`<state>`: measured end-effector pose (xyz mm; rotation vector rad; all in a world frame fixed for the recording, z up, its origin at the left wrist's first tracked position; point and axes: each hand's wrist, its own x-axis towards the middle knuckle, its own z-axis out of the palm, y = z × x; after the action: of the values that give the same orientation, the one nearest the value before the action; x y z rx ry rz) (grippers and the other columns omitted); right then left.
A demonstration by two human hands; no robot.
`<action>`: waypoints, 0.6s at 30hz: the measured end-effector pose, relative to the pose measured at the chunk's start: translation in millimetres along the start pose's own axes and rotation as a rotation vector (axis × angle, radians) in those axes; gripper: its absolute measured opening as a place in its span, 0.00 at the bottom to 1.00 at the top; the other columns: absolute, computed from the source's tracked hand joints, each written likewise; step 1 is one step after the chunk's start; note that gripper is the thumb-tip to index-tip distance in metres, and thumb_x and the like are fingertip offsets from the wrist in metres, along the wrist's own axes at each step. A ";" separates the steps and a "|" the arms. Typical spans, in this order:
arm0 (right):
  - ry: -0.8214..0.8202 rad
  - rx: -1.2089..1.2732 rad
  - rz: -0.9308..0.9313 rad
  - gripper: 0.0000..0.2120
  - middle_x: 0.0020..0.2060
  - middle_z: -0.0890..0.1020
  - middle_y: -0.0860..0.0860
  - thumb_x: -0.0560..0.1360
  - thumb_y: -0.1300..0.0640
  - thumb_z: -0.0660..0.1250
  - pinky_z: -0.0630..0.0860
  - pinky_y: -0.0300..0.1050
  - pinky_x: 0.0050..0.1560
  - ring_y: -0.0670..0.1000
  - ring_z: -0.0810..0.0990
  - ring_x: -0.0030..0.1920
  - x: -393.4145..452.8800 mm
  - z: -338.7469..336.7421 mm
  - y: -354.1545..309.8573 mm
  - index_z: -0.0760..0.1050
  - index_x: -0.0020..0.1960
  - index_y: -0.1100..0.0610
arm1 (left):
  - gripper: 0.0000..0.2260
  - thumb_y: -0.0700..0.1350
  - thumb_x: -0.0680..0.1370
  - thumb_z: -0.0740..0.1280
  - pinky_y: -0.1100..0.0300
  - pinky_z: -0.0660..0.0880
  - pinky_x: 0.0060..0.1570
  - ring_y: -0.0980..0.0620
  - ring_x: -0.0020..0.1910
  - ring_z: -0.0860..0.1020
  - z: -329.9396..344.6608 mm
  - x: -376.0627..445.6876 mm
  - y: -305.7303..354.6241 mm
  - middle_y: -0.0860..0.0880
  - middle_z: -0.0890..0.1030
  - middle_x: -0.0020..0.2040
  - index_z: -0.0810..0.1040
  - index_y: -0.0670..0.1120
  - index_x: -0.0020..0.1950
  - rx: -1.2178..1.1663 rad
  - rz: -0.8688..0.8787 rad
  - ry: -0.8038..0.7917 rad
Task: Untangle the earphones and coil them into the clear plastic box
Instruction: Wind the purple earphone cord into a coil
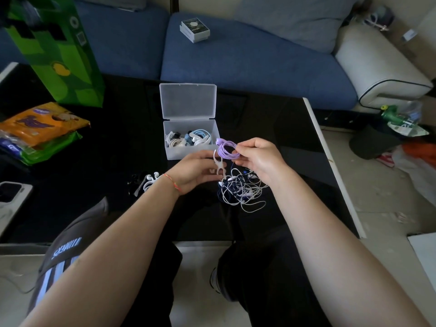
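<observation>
Setting: probably a home living room. Blue sofa [247,57] behind black tabletop [271,128]; snack packets [40,123], green bag [59,57], floor clutter [405,128].

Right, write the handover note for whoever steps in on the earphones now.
Right hand pinches the coiled purple earphones just above the table.
Left hand holds a white cable clip beside the coil.
Clear plastic box is open and already holds several coiled sets.
Left: clip the purple coil, box it, then untangle the white and dark pile below the hands. Spare clips lie left.
</observation>
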<state>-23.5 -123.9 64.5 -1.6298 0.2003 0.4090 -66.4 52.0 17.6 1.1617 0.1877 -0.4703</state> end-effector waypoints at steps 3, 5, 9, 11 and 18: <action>-0.014 0.027 0.023 0.02 0.43 0.84 0.60 0.77 0.68 0.70 0.82 0.43 0.42 0.55 0.86 0.41 -0.4 0.8 0.6 0.78 0.46 0.63 | 0.07 0.35 0.80 0.64 0.58 0.82 0.48 0.47 0.49 0.80 4.3 -0.9 2.2 0.40 0.81 0.49 0.78 0.39 0.57 0.082 0.037 0.070; -0.018 0.031 0.033 0.02 0.44 0.84 0.61 0.77 0.68 0.70 0.81 0.42 0.41 0.55 0.86 0.41 -0.6 1.2 0.9 0.78 0.46 0.63 | 0.05 0.34 0.79 0.66 0.61 0.81 0.44 0.49 0.46 0.81 6.3 -0.4 1.5 0.42 0.81 0.47 0.80 0.39 0.53 0.135 0.069 0.119; -0.003 0.005 0.047 0.01 0.44 0.85 0.61 0.77 0.67 0.70 0.81 0.41 0.40 0.54 0.86 0.40 -1.1 0.8 1.1 0.78 0.47 0.64 | 0.04 0.35 0.78 0.69 0.63 0.81 0.44 0.52 0.42 0.82 6.6 2.6 -1.5 0.43 0.82 0.44 0.80 0.41 0.51 0.152 0.115 0.190; 0.018 -0.022 0.058 0.01 0.44 0.84 0.61 0.77 0.68 0.70 0.82 0.42 0.40 0.54 0.86 0.39 -0.7 0.7 1.1 0.78 0.47 0.64 | 0.04 0.36 0.77 0.70 0.63 0.81 0.45 0.52 0.42 0.82 7.2 3.6 -2.0 0.43 0.82 0.45 0.81 0.41 0.51 0.160 0.148 0.232; 0.084 -0.091 0.070 0.03 0.44 0.84 0.61 0.77 0.68 0.70 0.83 0.42 0.40 0.53 0.86 0.38 2.2 1.3 1.7 0.78 0.46 0.63 | 0.06 0.34 0.75 0.73 0.57 0.82 0.51 0.49 0.43 0.82 9.5 1.4 1.6 0.44 0.82 0.43 0.83 0.40 0.51 0.158 0.233 0.370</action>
<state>-22.2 -122.5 62.0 -1.7343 0.3068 0.4079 -65.3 43.5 22.2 1.4017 0.3344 -0.0612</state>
